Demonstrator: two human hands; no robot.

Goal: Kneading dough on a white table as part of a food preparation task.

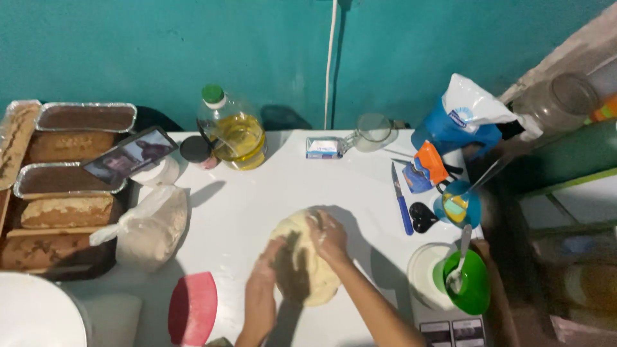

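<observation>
A teal wall backs the white table (pixel 257 193) where I stand, with a white cord (pixel 330 64) running down it. Both my hands are on a pale lump of dough (pixel 302 257) that lies near the front middle of the table. My left hand (pixel 265 273) presses against the dough's left side, fingers curled onto it, and my right hand (pixel 328 236) lies flat over its top right, fingers spread and pushing down. Neither hand grips anything else.

Just left of my left arm lies a red scraper (pixel 193 308), flat on the table. Further left sits a clear bag of flour (pixel 151 228), and behind it a tablet (pixel 130 155) leans with its screen lit. Foil pans of baked loaves (pixel 64 186) are stacked along the left edge. At the back stands a bottle of yellow oil (pixel 232 132) with a green cap, then a small white and blue carton (pixel 323 148) and a glass cup (pixel 373 132).

To the right of the dough lies a blue-handled knife (pixel 402 199), well apart from my right hand. Beyond it are a blue and white bag (pixel 466 115), a blue cup (pixel 457 207) and a green bowl (pixel 472 283) with a spoon (pixel 459 260) standing in it.
</observation>
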